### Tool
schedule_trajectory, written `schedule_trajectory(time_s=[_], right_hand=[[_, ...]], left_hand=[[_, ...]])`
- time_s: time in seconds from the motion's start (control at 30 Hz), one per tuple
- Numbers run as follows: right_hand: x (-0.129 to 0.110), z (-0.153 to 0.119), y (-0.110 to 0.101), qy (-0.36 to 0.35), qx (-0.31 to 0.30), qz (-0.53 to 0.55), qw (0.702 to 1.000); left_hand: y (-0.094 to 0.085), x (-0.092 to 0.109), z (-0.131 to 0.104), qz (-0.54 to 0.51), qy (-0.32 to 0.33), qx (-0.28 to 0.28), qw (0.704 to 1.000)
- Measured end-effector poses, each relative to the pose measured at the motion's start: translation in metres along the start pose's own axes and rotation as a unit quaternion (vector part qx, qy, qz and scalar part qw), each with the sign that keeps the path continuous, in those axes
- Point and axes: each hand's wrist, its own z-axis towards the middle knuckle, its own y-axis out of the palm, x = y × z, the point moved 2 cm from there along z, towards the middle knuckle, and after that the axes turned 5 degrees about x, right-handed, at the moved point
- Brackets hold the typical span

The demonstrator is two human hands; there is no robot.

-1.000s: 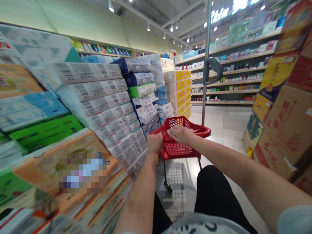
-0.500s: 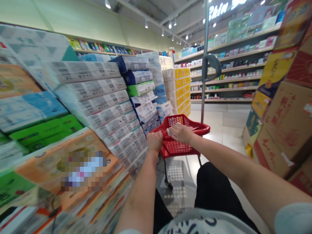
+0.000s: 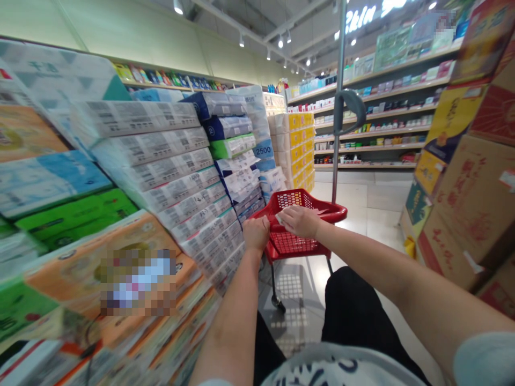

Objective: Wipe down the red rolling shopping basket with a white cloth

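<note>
In front of me stands a red plastic shopping cart (image 3: pixel 295 245) with a perforated basket on thin legs with casters. My left hand (image 3: pixel 256 232) is closed in a fist around the left end of its red handle. Over the middle of the handle lies my right hand (image 3: pixel 301 221), fingers bent. A small whitish piece, possibly paper (image 3: pixel 279 218), shows at its fingertips. The basket's inside is partly hidden by my right hand.
Stacked tissue packs (image 3: pixel 169 155) rise close on the left. Cardboard boxes (image 3: pixel 470 187) are piled along the right. A metal pole (image 3: pixel 338 69) with a grey loop handle (image 3: pixel 356 111) stands at the cart's right. Product shelves (image 3: pixel 386 115) line the back.
The fingers of my right hand have shifted slightly, and the whitish piece at their tips looks different in angle. My left hand and the cart have hardly moved.
</note>
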Motion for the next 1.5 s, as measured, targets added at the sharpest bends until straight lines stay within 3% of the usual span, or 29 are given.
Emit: schedule_trajectory(time_s=[0.1, 0.17, 0.23, 0.33, 0.4, 0.43, 0.53, 0.6, 0.73, 0.77, 0.9, 0.93, 1.1, 1.27, 1.4, 1.43, 1.5], right_hand=[[-0.005, -0.005, -0.002, -0.189, -0.009, 0.026, 0.982], [-0.006, -0.007, -0.003, -0.252, -0.011, 0.036, 0.967], [-0.006, -0.005, -0.002, -0.233, -0.007, 0.044, 0.972], [-0.001, -0.001, 0.000, -0.063, 0.011, 0.040, 0.997], [0.001, -0.001, 0.000, 0.024, 0.016, 0.026, 0.999], [0.001, -0.001, 0.000, 0.020, 0.014, 0.022, 0.999], [-0.004, -0.005, -0.001, -0.132, 0.000, 0.028, 0.991], [-0.006, -0.006, -0.001, -0.173, -0.001, 0.030, 0.984], [-0.001, -0.003, 0.001, -0.019, 0.005, -0.001, 1.000], [-0.001, -0.002, 0.001, -0.012, 0.009, -0.009, 1.000], [-0.008, -0.006, -0.002, -0.192, 0.025, 0.014, 0.981], [-0.009, -0.006, -0.003, -0.210, 0.026, 0.021, 0.977], [-0.004, -0.003, -0.002, -0.052, 0.031, 0.011, 0.998], [-0.009, -0.006, -0.001, -0.211, 0.015, 0.013, 0.977], [-0.003, -0.004, -0.001, -0.078, 0.025, -0.016, 0.997], [-0.003, -0.005, -0.001, -0.077, 0.027, -0.019, 0.996], [-0.006, -0.006, -0.001, -0.145, 0.025, -0.013, 0.989]], left_hand=[[0.000, 0.000, -0.001, 0.000, 0.003, -0.002, 1.000], [-0.001, 0.000, -0.001, -0.001, 0.003, -0.007, 1.000], [-0.002, 0.000, -0.001, -0.002, 0.006, -0.020, 1.000], [-0.003, 0.001, 0.000, -0.004, 0.006, -0.028, 1.000], [-0.003, 0.001, 0.000, -0.005, -0.004, -0.022, 1.000], [-0.003, 0.001, 0.000, -0.004, -0.006, -0.020, 1.000], [0.000, 0.000, -0.001, 0.005, 0.003, -0.020, 1.000], [0.000, 0.000, -0.001, 0.011, 0.010, -0.016, 1.000], [-0.001, 0.001, -0.001, 0.012, 0.007, -0.005, 1.000], [-0.001, 0.001, -0.001, 0.012, 0.005, -0.007, 1.000], [-0.001, 0.000, 0.000, 0.012, 0.010, -0.016, 1.000], [-0.001, 0.000, 0.000, 0.012, 0.011, -0.014, 1.000], [0.002, -0.002, -0.001, 0.019, 0.002, 0.003, 1.000], [0.001, -0.001, -0.001, 0.012, 0.013, -0.013, 1.000], [0.000, -0.001, -0.001, 0.010, 0.007, -0.007, 1.000], [0.000, -0.001, -0.001, 0.009, 0.005, -0.007, 1.000], [0.000, -0.001, -0.001, 0.009, 0.004, -0.012, 1.000]])
